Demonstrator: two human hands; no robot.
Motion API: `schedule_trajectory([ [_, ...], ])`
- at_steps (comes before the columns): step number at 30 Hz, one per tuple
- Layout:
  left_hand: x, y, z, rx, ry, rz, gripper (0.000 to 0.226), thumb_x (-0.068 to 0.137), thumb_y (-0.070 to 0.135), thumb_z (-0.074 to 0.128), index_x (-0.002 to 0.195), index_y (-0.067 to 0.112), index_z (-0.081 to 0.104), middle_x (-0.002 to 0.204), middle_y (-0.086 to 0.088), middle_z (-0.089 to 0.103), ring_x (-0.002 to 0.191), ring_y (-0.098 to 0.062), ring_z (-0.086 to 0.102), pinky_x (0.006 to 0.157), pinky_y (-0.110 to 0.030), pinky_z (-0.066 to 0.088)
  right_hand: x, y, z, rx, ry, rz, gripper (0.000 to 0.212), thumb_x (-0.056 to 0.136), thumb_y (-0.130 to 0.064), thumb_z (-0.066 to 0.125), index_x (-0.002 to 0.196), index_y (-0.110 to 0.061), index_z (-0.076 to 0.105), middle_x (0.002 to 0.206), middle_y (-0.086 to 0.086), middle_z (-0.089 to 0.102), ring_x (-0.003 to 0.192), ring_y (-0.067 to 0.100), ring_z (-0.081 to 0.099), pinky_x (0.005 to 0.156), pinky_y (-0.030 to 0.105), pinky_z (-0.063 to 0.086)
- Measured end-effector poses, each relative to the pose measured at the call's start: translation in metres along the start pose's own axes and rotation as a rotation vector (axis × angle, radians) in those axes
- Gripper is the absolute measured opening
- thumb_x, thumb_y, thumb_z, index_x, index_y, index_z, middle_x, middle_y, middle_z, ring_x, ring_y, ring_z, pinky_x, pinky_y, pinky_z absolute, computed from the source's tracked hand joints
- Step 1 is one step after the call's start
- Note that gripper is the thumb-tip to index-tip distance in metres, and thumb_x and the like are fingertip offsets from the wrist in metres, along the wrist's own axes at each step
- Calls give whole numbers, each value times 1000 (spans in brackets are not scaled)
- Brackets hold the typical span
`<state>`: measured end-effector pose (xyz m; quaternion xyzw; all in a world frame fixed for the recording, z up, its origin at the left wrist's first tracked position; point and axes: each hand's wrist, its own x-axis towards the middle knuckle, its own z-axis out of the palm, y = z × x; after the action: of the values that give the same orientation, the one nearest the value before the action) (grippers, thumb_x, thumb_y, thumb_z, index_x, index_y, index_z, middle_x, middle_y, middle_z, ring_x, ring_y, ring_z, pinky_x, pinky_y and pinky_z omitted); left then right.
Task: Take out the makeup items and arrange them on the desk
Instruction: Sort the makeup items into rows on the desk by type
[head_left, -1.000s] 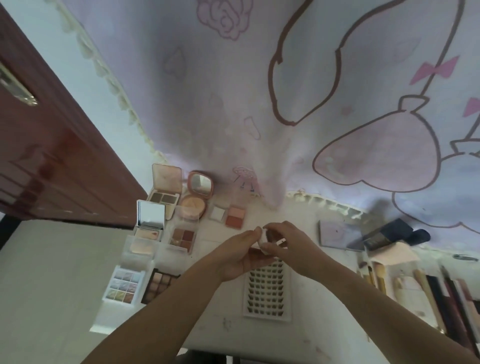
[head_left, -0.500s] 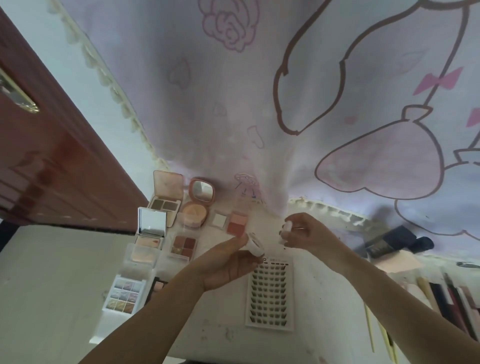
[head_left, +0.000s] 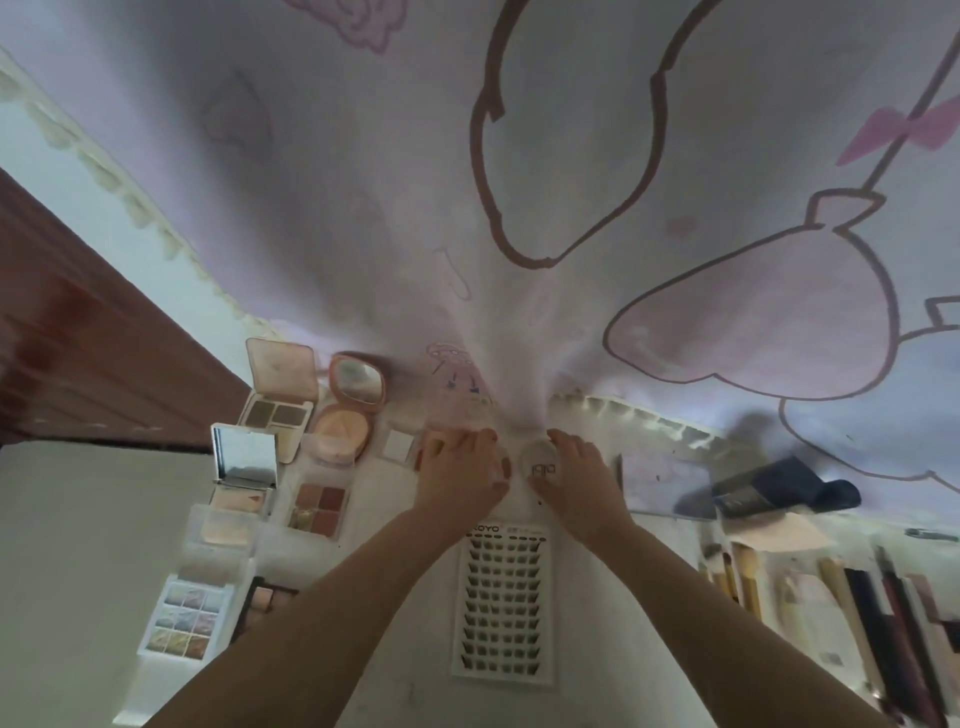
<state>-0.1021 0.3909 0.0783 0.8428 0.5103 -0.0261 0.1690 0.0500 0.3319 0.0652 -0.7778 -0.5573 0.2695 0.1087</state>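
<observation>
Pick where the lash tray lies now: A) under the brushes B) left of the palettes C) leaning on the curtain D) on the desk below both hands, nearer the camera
D: the lash tray lies flat on the desk, between the forearms, below the left hand and right hand.

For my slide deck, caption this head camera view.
Both hands set a small round jar among open palettes on the desk.

Soft, even daylight is washing the pale desk (head_left: 582, 613) and the pink cartoon curtain (head_left: 519, 182), glare is whitening the open compact's mirror (head_left: 244, 451), and wide-angle distortion is bending and blurring the edges, smearing the brushes (head_left: 737, 571) at right.
</observation>
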Motion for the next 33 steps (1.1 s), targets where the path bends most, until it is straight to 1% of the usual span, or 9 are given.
schedule_trajectory([
  [4,6,-7,8,194,27,30,50,87,46,53,128,18,42,134,2,47,129,-21,34,99,-33,26,9,-1,1,-193,8,-95,55,91,-37,54,139,-15,37,138,4,40,125,24,38,101,33,37],
  [9,10,-8,9,269,59,-18,58,86,51,53,130,14,39,133,-5,42,123,-24,36,99,-32,30,11,-4,-9,-35,-41,-116,63,90,-40,56,143,-16,31,142,3,36,129,23,36,104,34,36],
  [11,7,-6,6,252,99,-15,57,81,49,61,124,13,44,125,-6,47,115,-26,44,94,-33,36,6,7,-30,-8,-30,-111,56,92,-37,54,141,-18,35,143,1,37,128,20,40,103,32,37],
  [14,-4,2,6,187,249,80,48,53,35,84,88,13,61,89,-6,61,80,-27,59,67,-36,50,-3,41,-64,-150,-47,-54,31,94,-26,52,123,-18,50,132,1,45,114,18,48,94,30,43],
  [17,-19,25,21,-14,287,213,41,56,25,83,90,14,62,88,-4,63,82,-27,62,69,-37,54,-20,71,-75,-363,-135,-48,33,91,-26,53,123,-17,48,132,3,42,117,20,46,97,33,43],
  [21,-29,68,28,-248,51,267,32,89,20,54,120,14,54,114,-4,56,109,-23,50,92,-35,44,-31,81,-65,-564,-134,-121,48,86,-27,63,127,-20,41,132,0,41,119,18,45,101,28,38],
  [26,-22,97,21,-645,-191,55,38,98,17,39,135,9,46,128,-11,53,118,-23,49,103,-30,37,-28,72,-67,-600,-120,-215,55,85,-35,63,131,-19,37,131,4,44,118,21,45,102,31,38],
  [30,-21,92,-10,-1389,-457,-344,32,97,35,46,116,12,59,121,-19,60,104,-28,59,99,-38,44,-36,40,-80,-161,-79,-209,49,79,-36,68,121,-20,48,118,-2,52,107,16,54,90,31,51],
  [33,-35,75,-31,-1869,-765,-467,58,77,52,65,118,11,58,112,-26,61,101,-40,60,99,-47,44,-54,10,-97,163,-64,-172,44,76,-32,73,113,-24,50,108,-11,54,92,5,60,77,19,53],
])
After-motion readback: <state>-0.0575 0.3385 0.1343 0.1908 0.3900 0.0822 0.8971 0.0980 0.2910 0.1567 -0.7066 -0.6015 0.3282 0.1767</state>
